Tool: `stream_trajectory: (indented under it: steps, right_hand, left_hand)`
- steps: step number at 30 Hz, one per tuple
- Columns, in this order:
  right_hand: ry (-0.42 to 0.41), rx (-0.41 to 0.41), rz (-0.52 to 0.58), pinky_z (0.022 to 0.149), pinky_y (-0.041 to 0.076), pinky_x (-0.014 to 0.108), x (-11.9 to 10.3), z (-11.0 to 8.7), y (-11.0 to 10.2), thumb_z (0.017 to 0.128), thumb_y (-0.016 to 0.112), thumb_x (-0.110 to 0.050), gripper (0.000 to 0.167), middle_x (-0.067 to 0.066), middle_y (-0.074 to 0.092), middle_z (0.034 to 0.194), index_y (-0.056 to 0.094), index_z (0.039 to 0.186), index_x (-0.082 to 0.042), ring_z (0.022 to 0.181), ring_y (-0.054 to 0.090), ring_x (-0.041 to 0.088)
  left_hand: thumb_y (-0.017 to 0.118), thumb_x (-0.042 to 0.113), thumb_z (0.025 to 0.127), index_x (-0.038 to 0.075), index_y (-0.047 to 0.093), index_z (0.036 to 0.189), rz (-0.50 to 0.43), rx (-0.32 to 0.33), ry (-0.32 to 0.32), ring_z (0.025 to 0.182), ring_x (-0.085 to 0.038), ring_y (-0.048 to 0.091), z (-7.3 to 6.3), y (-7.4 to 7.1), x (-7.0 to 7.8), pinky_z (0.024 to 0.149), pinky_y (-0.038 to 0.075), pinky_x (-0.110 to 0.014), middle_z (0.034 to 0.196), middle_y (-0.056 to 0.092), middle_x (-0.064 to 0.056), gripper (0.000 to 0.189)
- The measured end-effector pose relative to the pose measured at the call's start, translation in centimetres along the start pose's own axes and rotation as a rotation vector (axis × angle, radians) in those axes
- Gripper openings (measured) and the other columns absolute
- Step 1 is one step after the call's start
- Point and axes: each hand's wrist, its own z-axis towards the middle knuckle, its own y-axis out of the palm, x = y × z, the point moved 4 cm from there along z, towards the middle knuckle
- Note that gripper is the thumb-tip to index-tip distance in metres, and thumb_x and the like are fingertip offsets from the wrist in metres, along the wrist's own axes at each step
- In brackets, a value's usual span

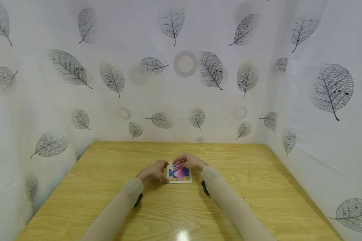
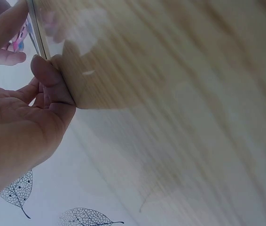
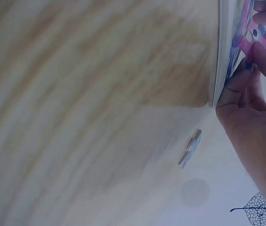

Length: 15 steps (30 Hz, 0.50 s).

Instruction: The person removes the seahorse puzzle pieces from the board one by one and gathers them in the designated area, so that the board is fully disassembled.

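A small square jigsaw puzzle [image 1: 181,181] with a white border and a colourful pink, blue and yellow picture lies flat on the wooden table. My left hand [image 1: 154,171] holds it at the left edge, thumb by the near corner and fingers by the far one. At its far side, my right hand [image 1: 189,162] pinches a pink puzzle piece [image 3: 253,41] with a printed eye and blue edges, between thumb and fingers. The piece is held over the picture, tilted up from it. In the right wrist view, other fingers rest along the puzzle's white edge [image 3: 221,52].
The glossy table [image 1: 108,187] reflects light near its front edge. A small thin flat thing [image 3: 190,149] shows on the table beyond the puzzle in the right wrist view. White curtains [image 1: 181,97] printed with dark leaves hang behind and on both sides.
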Motion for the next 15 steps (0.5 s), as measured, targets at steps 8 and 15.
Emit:
stream_trajectory:
  steps: [8, 15]
  right_hand:
    - [-0.019, -0.01, 0.027, 0.089, 0.049, 0.034, 0.04, -0.25, -0.14, 0.098, 0.056, -0.008, 0.029, 0.007, 0.064, 0.127, 0.068, 0.124, -0.014, 0.099, 0.057, 0.015]
    - [-0.017, 0.015, 0.081, 0.088, 0.05, 0.034, -0.01, -0.27, -0.33, 0.095, 0.058, -0.006, 0.031, 0.007, 0.065, 0.122, 0.068, 0.124, -0.013, 0.096, 0.058, 0.017]
  left_hand:
    - [0.082, 0.015, 0.077, 0.002, 0.042, 0.137, 0.007, -0.006, 0.004, 0.109, -0.025, 0.044, 0.12, 0.07, 0.13, 0.104, 0.038, -0.047, 0.13, 0.044, -0.013, 0.073]
    - [0.081, 0.016, 0.078, 0.002, 0.043, 0.137, 0.022, 0.0, -0.013, 0.109, -0.026, 0.045, 0.13, 0.06, 0.06, 0.104, 0.038, -0.047, 0.129, 0.045, -0.014, 0.072]
